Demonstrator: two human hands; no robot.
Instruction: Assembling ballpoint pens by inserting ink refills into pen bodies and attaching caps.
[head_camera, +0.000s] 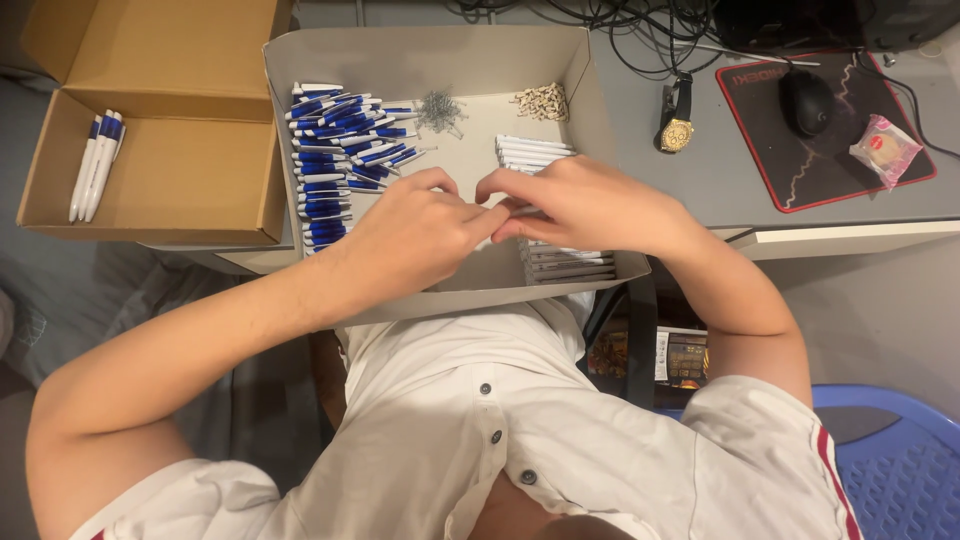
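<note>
My left hand (415, 235) and my right hand (585, 205) meet fingertip to fingertip over the middle of an open cardboard box (600, 120) on my lap. Both pinch a small pen part that my fingers almost wholly hide. Left of my left hand, inside the box, lies a heap of blue-and-white pen pieces (335, 150). A stack of white pen barrels (535, 152) runs under my right hand. At the far wall of the box sit a clump of small metal springs (440, 108) and a pile of small beige bits (543, 102).
A second open cardboard box (170, 170) at the left holds three finished blue-and-white pens (95, 165). On the grey desk to the right are a gold wristwatch (676, 120), a black mouse (806, 100) on a black and red pad, a wrapped snack (884, 148) and cables. A blue plastic stool (890, 470) stands at the lower right.
</note>
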